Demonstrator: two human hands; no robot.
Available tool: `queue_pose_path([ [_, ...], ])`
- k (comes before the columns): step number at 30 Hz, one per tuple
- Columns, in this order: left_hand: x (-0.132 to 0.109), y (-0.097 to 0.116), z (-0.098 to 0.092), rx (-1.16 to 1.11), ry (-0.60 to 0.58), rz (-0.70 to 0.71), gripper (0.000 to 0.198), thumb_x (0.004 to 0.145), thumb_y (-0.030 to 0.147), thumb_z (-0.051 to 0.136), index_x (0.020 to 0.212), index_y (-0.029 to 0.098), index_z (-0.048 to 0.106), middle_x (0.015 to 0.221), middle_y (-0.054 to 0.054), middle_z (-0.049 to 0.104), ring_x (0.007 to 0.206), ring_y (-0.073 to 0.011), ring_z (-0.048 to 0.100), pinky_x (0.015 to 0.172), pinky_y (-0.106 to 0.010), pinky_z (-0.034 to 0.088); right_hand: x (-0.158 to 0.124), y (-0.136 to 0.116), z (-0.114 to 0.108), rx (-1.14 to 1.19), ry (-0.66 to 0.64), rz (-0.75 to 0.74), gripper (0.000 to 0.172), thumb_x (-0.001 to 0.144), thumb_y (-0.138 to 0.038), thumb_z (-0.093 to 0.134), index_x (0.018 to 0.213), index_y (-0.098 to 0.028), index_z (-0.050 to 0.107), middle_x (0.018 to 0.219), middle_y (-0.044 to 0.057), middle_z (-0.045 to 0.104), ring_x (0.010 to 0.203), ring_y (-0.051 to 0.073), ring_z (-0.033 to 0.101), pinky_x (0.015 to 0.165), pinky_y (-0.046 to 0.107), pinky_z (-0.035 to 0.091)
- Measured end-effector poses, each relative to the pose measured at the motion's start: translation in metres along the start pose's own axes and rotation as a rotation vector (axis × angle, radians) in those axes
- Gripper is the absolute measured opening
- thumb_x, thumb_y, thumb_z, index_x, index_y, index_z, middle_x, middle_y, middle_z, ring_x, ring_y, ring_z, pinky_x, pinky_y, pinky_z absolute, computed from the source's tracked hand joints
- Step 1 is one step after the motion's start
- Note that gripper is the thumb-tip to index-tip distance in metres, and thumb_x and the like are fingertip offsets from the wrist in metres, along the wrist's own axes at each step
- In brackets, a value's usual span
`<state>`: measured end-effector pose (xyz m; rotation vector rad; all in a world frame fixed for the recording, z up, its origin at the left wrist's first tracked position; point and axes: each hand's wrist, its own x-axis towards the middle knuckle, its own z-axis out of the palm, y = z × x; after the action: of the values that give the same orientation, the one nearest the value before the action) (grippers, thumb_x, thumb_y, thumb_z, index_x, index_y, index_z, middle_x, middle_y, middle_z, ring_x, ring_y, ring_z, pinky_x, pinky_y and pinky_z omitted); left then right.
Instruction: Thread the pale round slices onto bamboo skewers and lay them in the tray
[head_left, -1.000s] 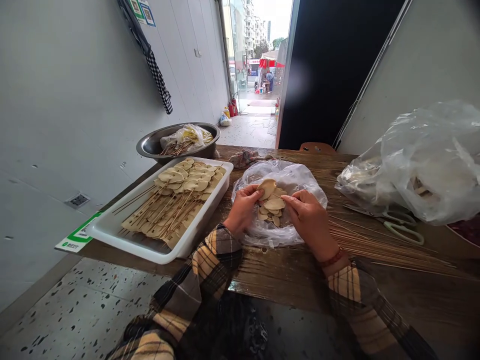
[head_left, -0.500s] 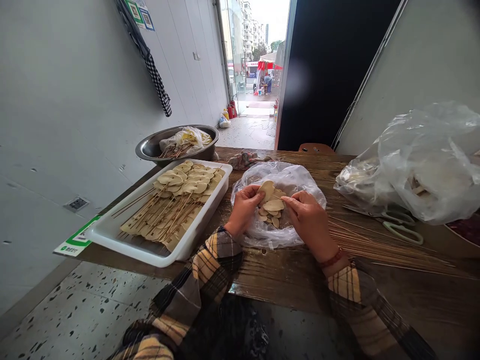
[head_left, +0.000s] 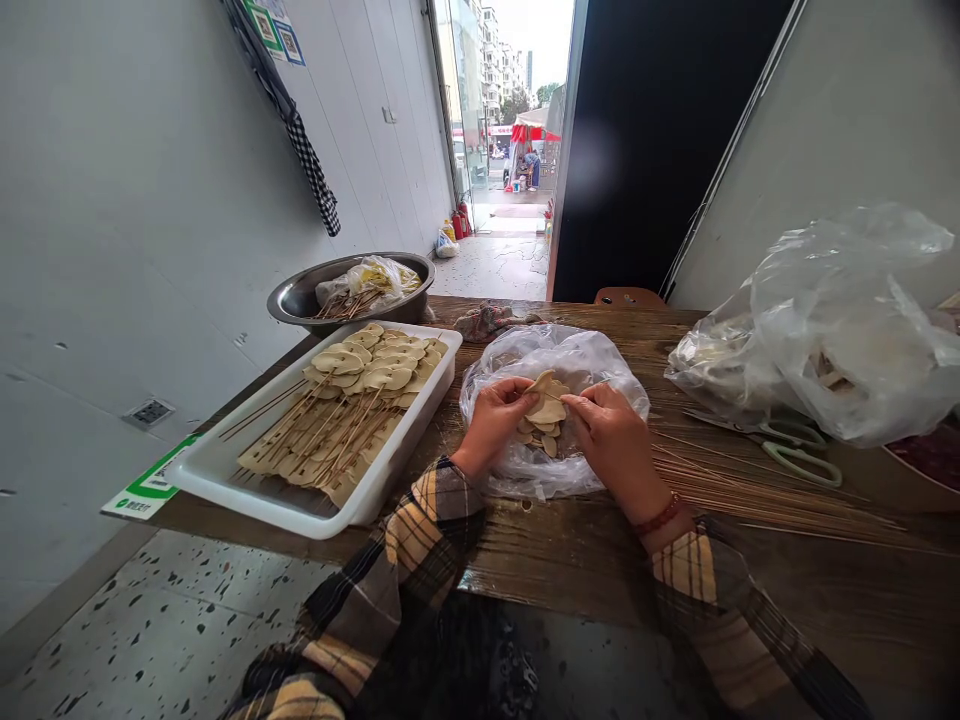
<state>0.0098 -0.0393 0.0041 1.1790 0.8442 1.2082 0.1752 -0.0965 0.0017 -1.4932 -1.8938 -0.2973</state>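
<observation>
Over an open clear plastic bag (head_left: 600, 348), my left hand (head_left: 493, 425) pinches a thin, pale beige food slice (head_left: 541, 383) between thumb and fingers. My right hand (head_left: 616, 438) is closed on a thin wooden skewer, whose tip meets the slice; I cannot tell how far it passes through. More loose slices (head_left: 541, 436) lie in the bag below both hands. To the left, a white tray (head_left: 429, 432) holds similar slices on skewers (head_left: 390, 372), laid in overlapping rows.
Loose skewers (head_left: 750, 495) lie right of the bag, near green-handled scissors (head_left: 802, 460). A large clear bag (head_left: 847, 330) stands behind them. At the back left sits a metal basin (head_left: 289, 300) with skewers and a plastic bag. A crumpled cloth (head_left: 491, 320) lies behind the bag.
The slice in my left hand has tilted and now looks bent over at its top. My right hand still grips the skewer close to it.
</observation>
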Motion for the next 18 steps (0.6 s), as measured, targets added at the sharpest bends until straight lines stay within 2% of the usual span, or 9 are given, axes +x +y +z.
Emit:
queue_pose_path([
  [4,0.0004,-0.0012,0.0002,-0.002,0.000,-0.020,0.031,0.062,0.031,0.082,0.083,0.012,0.070,0.073,-0.002,0.066,0.064,-0.0116,0.056,0.060,-0.023,0.043,-0.0002,0.0001,0.0005,0.026,0.007,0.000,0.022,0.096,-0.024,0.054,0.102,-0.020,0.074,0.091,0.007,0.066,0.087,0.022,0.058,0.073,0.033,0.045],
  [9,0.0004,0.0016,-0.0016,-0.102,0.034,-0.011,0.031,0.060,0.027,0.082,0.084,0.013,0.067,0.077,-0.001,0.066,0.067,-0.0108,0.057,0.065,-0.023,0.044,-0.0011,-0.0005,0.0003,0.088,0.036,-0.009,0.024,0.098,-0.027,0.051,0.104,-0.020,0.073,0.092,0.007,0.066,0.086,0.021,0.059,0.075,0.033,0.047],
  [18,0.0009,0.0028,-0.0027,-0.264,-0.012,-0.095,0.037,0.057,0.030,0.085,0.085,0.012,0.068,0.075,-0.001,0.067,0.065,-0.0100,0.057,0.063,-0.022,0.044,-0.0010,0.0045,0.0056,0.210,0.046,-0.034,0.023,0.098,-0.028,0.050,0.099,-0.018,0.070,0.092,0.008,0.066,0.086,0.023,0.059,0.077,0.037,0.049],
])
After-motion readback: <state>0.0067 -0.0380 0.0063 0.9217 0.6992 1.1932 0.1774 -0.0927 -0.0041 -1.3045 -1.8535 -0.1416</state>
